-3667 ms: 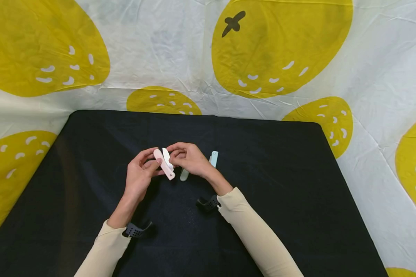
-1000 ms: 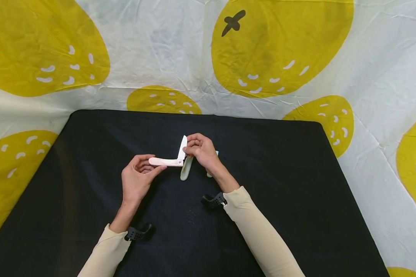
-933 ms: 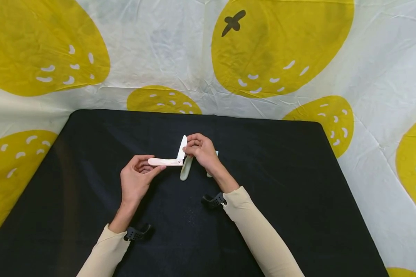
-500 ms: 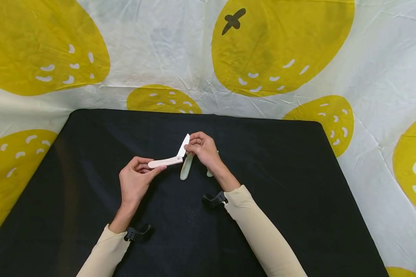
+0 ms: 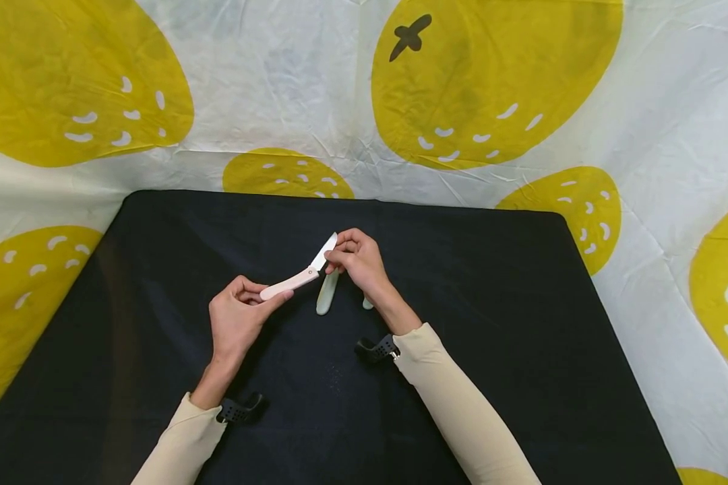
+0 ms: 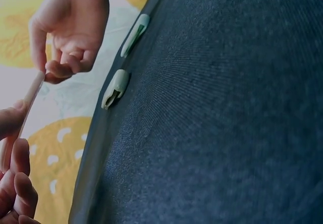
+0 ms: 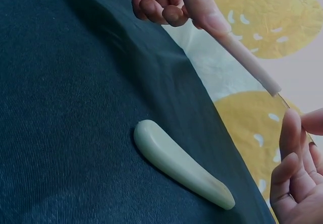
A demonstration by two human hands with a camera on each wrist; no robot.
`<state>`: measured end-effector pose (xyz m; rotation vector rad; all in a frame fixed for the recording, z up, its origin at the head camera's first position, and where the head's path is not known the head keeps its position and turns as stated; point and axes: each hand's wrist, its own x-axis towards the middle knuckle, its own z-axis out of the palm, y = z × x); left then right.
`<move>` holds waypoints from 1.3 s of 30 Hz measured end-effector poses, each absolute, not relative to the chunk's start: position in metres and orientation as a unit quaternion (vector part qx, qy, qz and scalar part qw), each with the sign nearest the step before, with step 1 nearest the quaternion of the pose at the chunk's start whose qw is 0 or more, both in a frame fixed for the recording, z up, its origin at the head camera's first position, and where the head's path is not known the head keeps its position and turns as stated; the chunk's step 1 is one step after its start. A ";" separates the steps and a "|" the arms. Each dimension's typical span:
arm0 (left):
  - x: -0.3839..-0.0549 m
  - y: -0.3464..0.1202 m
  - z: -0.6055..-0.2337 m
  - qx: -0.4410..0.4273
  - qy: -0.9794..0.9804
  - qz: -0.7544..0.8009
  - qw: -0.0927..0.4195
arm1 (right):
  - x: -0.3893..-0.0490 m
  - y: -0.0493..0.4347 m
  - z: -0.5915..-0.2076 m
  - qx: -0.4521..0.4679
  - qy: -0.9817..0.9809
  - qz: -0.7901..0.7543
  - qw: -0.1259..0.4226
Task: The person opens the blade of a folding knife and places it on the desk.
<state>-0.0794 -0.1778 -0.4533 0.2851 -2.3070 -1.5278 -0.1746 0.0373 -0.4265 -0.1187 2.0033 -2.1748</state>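
Observation:
My left hand (image 5: 236,315) pinches the pink handle of a folding knife (image 5: 288,283) between thumb and fingers. With its thumb and fingertips, my right hand (image 5: 362,261) grips the white blade (image 5: 323,253) near the tip. The blade is swung well out from the handle, at a wide angle just short of straight. In the right wrist view the handle (image 7: 250,65) slants between both hands, above the cloth. Below the right hand lies a pale green folding knife (image 5: 325,296), seen as a smooth curved handle (image 7: 181,163) in the right wrist view.
A second light green folded knife (image 5: 367,304) lies farther right, mostly covered by the right hand in the head view; the left wrist view shows it too (image 6: 135,35). Black cloth (image 5: 461,323) covers the table. Behind hangs a white curtain (image 5: 291,81) with yellow prints.
Earlier the blade lay close alongside the handle, then stood roughly square to it; now it is swung farther out. The right hand has moved up and right, and the handle has tilted upward.

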 end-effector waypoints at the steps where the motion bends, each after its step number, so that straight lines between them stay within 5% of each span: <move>1: -0.079 -0.178 -0.453 0.103 -0.817 -0.539 0.180 | -0.174 0.037 -0.426 -0.039 0.672 -0.734 0.088; 23: -0.078 -0.176 -0.456 0.133 -0.855 -0.473 0.167 | -0.171 0.024 -0.432 -0.012 0.674 -0.734 0.079; 39: -0.069 -0.180 -0.453 0.064 -0.896 -0.430 0.089 | -0.184 0.003 -0.437 -0.070 0.769 -0.632 0.069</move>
